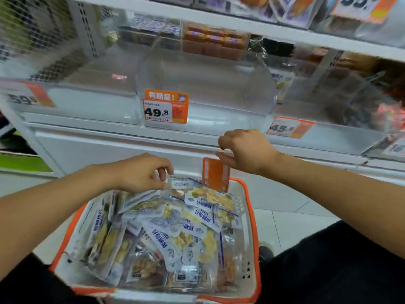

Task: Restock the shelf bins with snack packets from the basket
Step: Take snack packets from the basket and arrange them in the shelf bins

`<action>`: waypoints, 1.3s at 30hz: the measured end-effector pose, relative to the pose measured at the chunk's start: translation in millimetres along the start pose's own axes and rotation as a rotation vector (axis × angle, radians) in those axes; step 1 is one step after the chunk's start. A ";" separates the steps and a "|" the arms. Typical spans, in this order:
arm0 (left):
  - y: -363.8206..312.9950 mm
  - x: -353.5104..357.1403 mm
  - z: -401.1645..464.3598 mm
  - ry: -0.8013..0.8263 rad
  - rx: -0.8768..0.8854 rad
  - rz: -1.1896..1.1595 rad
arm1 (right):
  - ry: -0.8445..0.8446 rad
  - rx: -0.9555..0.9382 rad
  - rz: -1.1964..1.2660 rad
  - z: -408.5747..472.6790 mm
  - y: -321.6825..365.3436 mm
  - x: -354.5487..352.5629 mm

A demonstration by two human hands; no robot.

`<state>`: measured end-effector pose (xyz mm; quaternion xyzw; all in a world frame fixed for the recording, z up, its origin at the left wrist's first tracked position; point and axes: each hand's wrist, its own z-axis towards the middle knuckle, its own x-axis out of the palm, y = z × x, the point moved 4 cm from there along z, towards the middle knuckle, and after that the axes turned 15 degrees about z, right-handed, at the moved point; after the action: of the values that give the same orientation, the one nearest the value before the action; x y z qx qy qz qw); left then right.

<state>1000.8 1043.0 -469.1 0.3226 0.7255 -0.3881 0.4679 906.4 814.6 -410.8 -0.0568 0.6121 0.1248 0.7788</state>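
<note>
The basket sits low in front of the person, right under the shelf, so the reach is short. It is full of snack packets in a messy heap. The left hand pinches the top edge of one clear packet at the far end of the heap, likely to lift it out. The right hand pinches an orange packet by its top, and it hangs down over the basket rim. Just above, the clear bin with the 49.8 price tag looks empty, so the packets probably go in there.
</note>
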 end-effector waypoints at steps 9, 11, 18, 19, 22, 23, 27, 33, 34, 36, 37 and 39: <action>-5.9 40.4 38.6 -0.030 -0.153 -0.219 | 0.428 0.701 0.485 -41.4 -42.7 82.3; 2.4 54.2 38.5 0.006 -0.181 -0.221 | 0.490 0.860 0.718 -49.1 -34.6 113.4; 10.6 59.1 45.9 0.056 -0.222 -0.235 | 0.586 0.643 0.599 -31.4 -18.6 154.8; 11.6 59.0 46.7 0.053 -0.229 -0.245 | 0.605 0.630 0.540 -29.6 -15.8 159.5; 14.6 59.1 47.3 0.046 -0.249 -0.297 | 0.493 0.671 0.501 -26.4 -14.7 170.9; 15.4 60.2 46.8 0.048 -0.258 -0.330 | 0.426 0.707 0.545 -26.6 -14.5 173.2; 16.6 61.1 46.0 0.015 -0.326 -0.415 | 0.288 0.831 0.747 -24.5 -13.2 168.6; -1.0 34.5 39.2 -0.038 -0.328 -0.691 | 0.210 0.827 1.425 -12.0 -7.6 79.7; -12.1 20.4 40.5 -0.070 -0.250 -0.759 | 0.175 0.778 1.465 -12.2 -7.5 58.3; -38.2 -16.6 45.4 -0.164 -0.143 -0.898 | 0.107 0.683 1.413 -14.9 -12.0 15.8; -50.4 -37.4 50.0 -0.235 -0.119 -0.892 | 0.068 0.638 1.365 -17.0 -16.7 -4.7; -72.6 -77.9 62.7 -0.437 -0.079 -0.673 | -0.023 0.566 1.236 -20.1 -34.3 -40.9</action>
<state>994.9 945.0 -394.2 -0.0411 0.6882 -0.5511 0.4701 887.5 771.7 -378.3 0.5108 0.5331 0.3824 0.5556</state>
